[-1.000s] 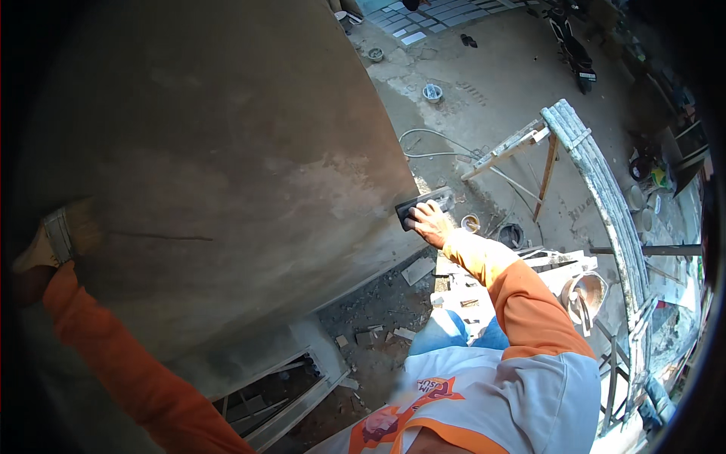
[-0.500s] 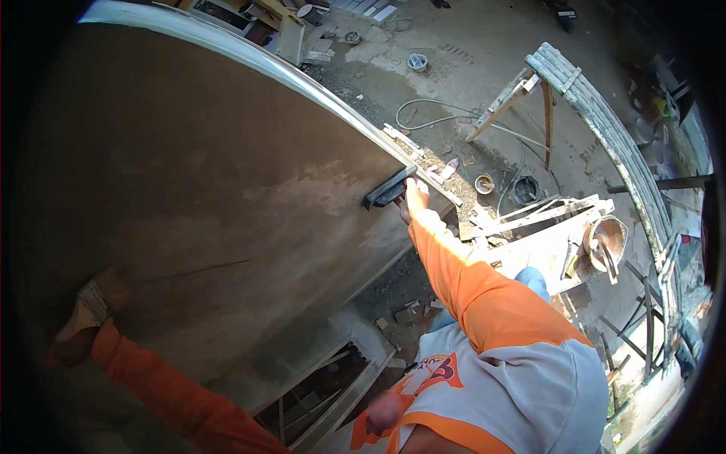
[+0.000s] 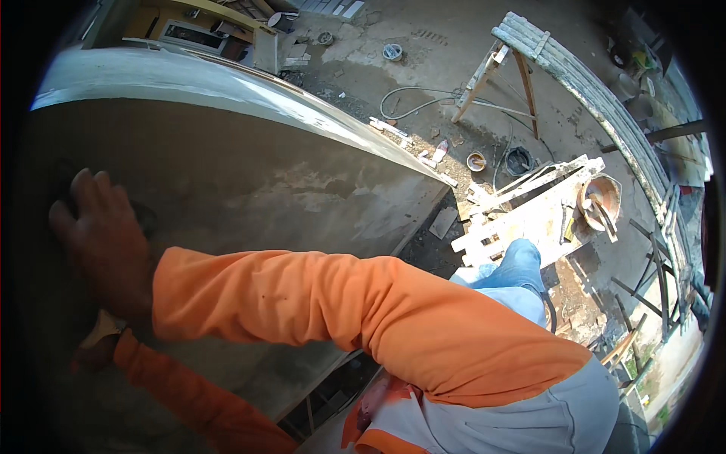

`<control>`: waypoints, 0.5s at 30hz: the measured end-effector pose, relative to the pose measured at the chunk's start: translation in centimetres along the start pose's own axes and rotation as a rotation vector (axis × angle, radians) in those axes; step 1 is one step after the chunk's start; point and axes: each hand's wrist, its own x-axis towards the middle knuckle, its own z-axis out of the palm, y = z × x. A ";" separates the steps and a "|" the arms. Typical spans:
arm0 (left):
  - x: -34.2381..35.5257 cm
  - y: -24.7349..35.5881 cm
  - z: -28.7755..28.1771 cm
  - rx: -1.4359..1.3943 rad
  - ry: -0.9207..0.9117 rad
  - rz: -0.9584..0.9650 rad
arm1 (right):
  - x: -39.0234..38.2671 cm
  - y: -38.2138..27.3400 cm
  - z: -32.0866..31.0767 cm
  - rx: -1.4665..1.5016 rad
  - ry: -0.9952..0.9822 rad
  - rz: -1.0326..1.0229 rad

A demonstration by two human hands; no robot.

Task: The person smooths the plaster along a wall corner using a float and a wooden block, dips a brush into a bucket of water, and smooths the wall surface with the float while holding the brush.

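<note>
The brown-grey plastered wall (image 3: 287, 181) fills the left half, with a pale edge along its top. My right hand (image 3: 102, 234), in an orange sleeve, reaches across to the wall's far left, fingers bent over a dark float (image 3: 144, 219) that is mostly hidden behind them against the wall. Below it, in shadow near the left rim, my left hand (image 3: 94, 352) grips a wide brush with a pale wooden handle (image 3: 103, 325) at the wall; its bristles are mostly hidden.
Below are planks (image 3: 510, 223) near my legs, a bucket (image 3: 597, 204) with tools, several smaller buckets (image 3: 519, 161), a hose (image 3: 416, 91) and rubble. A wooden trestle (image 3: 484, 76) and a bamboo scaffold rail (image 3: 590, 91) curve along the right. A window frame (image 3: 193, 34) is at the top.
My right arm has swung from the wall's right edge to its far left, carrying the float. The brush hand sits lower in view, and the camera view has shifted, showing more of the wall's top edge.
</note>
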 end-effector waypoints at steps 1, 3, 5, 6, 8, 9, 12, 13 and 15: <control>0.3 0.4 0.6 -0.007 -0.002 -0.005 | 0.6 -4.4 2.5 0.021 0.205 -0.196; 0.5 -0.1 0.4 0.004 0.000 -0.015 | 0.2 -7.4 1.1 0.187 0.073 -0.192; 0.2 -1.1 -0.4 0.025 -0.008 -0.018 | 0.7 -4.9 -5.1 0.400 -0.211 -0.165; 0.6 -1.6 -1.0 0.038 -0.001 -0.018 | 1.4 -0.9 -10.1 0.575 -0.420 -0.050; 2.4 -1.1 -3.5 0.042 0.020 0.002 | -1.4 7.5 -17.4 0.525 -0.681 0.384; 2.8 -1.0 -3.9 0.040 0.021 0.004 | -2.4 12.4 -22.2 0.623 -0.655 0.955; 2.0 -3.5 -3.5 0.021 0.011 0.007 | -7.2 27.1 -40.8 0.304 -0.005 1.491; 2.2 -4.6 -3.9 0.016 -0.005 0.029 | -7.2 29.4 -43.6 0.386 0.107 1.449; -1.1 -1.2 -2.3 -0.121 -0.023 -0.189 | -2.6 25.6 -42.5 0.522 0.191 1.521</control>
